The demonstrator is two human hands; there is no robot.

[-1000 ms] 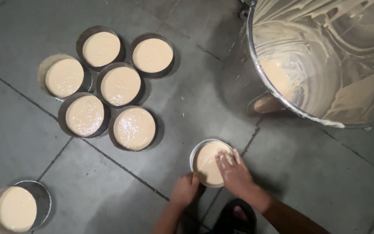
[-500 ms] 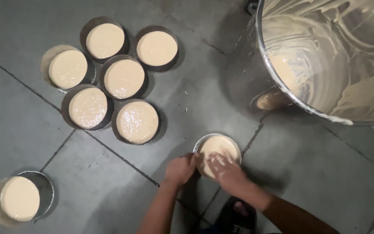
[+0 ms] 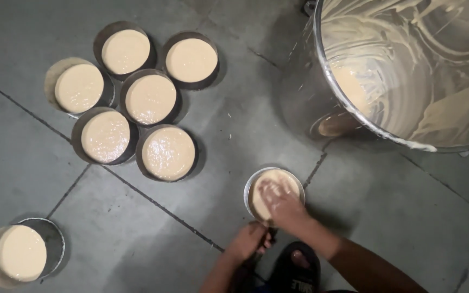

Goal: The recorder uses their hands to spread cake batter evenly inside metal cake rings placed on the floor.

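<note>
The floor (image 3: 218,135) is grey tile with dark joints running across it. At about two o'clock stands a big steel tub (image 3: 408,76), its inner wall streaked with pale batter and a pool of batter low down inside.

At about ten o'clock sits a cluster of six round tins (image 3: 151,99), each full of smooth pale batter, packed close so that several rims touch: two along the far side, two in the middle row, two nearest the person. Well apart from them, at about eight o'clock by the frame's edge, is one more filled tin (image 3: 21,253).

Near six o'clock, just this side of a floor joint, lies the small round tin (image 3: 274,193) being worked on, also holding batter. The right hand (image 3: 279,202) lies over it, fingers spread and resting on the batter surface, covering much of the near half; the hand is blurred, so finer detail cannot be told. The left hand (image 3: 249,242) is at the tin's six-o'clock side, fingers curled in towards its rim; whether it actually grips the rim cannot be told.

Below the hands, at the bottom edge, a dark sandal (image 3: 295,267) with a foot in it stands on the tile, just beside the right forearm.
</note>
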